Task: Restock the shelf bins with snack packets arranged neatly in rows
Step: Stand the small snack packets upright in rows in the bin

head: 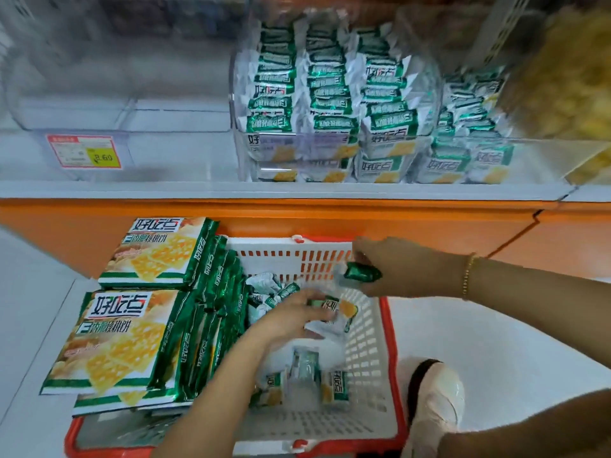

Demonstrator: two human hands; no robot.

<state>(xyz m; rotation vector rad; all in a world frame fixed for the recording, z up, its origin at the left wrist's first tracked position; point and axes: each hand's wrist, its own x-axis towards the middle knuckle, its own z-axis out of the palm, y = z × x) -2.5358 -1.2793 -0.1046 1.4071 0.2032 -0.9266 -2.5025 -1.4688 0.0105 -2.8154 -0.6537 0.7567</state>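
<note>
Snack packets (335,386), glossy green-white foil, loose in slotted plastic basket (363,358). Right hand (390,269) pinches one; left hand (291,317) grips another. Clear bin (330,134) above holds rows.

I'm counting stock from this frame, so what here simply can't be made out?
Head view only:
- Price tag: small print blurred.
- Left bin: contents lost in blur and glare.
- Left hand: covers a small packet, grip unclear.
- Right hand: fingers hide the label of the green packet.
- Basket: left side buried under large packs; near rim partly cut off by the bottom edge.
</note>
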